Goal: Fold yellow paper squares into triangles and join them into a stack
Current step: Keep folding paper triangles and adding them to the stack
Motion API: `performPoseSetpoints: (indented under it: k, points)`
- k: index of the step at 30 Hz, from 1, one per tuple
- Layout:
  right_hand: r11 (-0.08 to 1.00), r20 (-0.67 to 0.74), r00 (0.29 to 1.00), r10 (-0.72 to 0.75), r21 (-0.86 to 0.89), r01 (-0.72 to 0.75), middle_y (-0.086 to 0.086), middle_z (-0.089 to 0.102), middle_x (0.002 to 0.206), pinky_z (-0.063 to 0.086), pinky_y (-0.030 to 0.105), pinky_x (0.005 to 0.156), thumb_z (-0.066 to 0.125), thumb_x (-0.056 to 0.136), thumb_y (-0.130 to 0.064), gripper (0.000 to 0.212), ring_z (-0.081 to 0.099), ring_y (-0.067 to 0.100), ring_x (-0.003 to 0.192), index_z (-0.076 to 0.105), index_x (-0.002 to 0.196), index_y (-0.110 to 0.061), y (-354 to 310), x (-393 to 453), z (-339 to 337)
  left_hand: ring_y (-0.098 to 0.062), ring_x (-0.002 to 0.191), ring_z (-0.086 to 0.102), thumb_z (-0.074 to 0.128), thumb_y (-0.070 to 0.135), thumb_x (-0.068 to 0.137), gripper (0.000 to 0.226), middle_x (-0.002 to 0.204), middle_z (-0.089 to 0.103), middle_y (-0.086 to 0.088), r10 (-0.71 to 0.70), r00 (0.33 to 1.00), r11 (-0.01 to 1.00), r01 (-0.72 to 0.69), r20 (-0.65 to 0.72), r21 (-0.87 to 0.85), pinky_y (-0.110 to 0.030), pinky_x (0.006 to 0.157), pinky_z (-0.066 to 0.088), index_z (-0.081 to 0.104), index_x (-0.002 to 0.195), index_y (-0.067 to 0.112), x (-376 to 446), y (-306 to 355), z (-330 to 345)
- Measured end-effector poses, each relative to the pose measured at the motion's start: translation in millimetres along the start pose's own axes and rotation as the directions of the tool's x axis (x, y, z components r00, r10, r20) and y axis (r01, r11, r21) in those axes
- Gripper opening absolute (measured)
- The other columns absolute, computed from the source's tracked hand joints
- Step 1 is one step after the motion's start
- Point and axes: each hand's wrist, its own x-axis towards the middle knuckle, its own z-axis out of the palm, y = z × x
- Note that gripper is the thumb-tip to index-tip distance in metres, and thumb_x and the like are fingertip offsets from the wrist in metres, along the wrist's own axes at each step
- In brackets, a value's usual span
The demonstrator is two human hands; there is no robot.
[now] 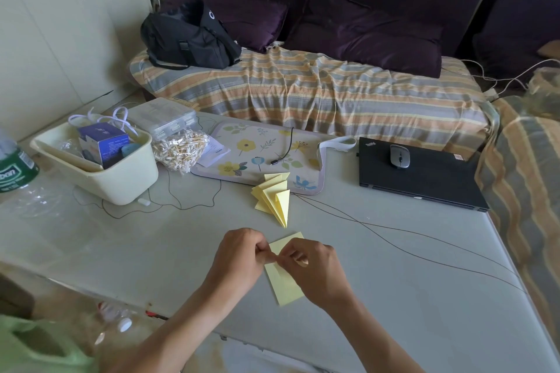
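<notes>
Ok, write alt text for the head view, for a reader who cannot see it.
Two hands, left hand and right hand, pinch a yellow paper square low over a pale table. Beyond them lies a stack of folded yellow triangles, with a closed black laptop to its right and a cream bin to its left.

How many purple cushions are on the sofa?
2: one purple cushion behind the black bag, another right of it. More may lie beyond the frame.

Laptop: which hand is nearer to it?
Right. The right hand sits on the laptop's side of the yellow paper; the left hand pinches the same paper from the far side.
</notes>
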Motion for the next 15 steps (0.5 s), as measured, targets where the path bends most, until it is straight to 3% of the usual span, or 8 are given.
performPoseSetpoints:
  k: [4,11,15]
  points:
    - [1.000,-0.001,1.000,-0.022,-0.001,0.022,-0.008,0.072,0.077,0.053,0.028,0.075,0.072,0.087,-0.025,0.006,0.065,0.010,0.076,0.074,0.081,-0.025,-0.7,-0.2,2.5,-0.013,0.075,0.062,0.079,0.025,0.088,0.011,0.082,0.071,0.005,0.037,0.999,0.998,-0.036,-0.003,0.047,-0.019,0.059,0.035,0.077,0.084,0.015,0.8,0.1,0.3]
    - [0.999,-0.024,0.998,0.051,0.007,-0.051,-0.005,0.070,0.079,0.046,0.017,0.065,0.071,0.089,-0.022,0.008,0.063,0.010,0.074,0.075,0.082,-0.019,-1.2,0.7,-4.9,-0.015,0.078,0.064,0.077,0.022,0.089,0.009,0.084,0.071,0.004,0.008,1.000,0.997,-0.006,-0.024,0.075,-0.023,0.063,0.039,0.075,0.083,0.016,2.7,-5.0,2.4]
    - [0.999,-0.020,0.998,0.053,-0.014,-0.053,-0.003,0.070,0.078,0.043,0.014,0.060,0.070,0.090,-0.017,0.008,0.060,0.012,0.065,0.074,0.083,-0.016,-1.4,0.6,-7.1,-0.010,0.078,0.064,0.076,0.026,0.089,0.009,0.083,0.069,0.009,0.005,1.000,0.996,-0.004,-0.011,0.093,-0.025,0.069,0.050,0.071,0.084,0.022,1.1,-8.3,3.9]
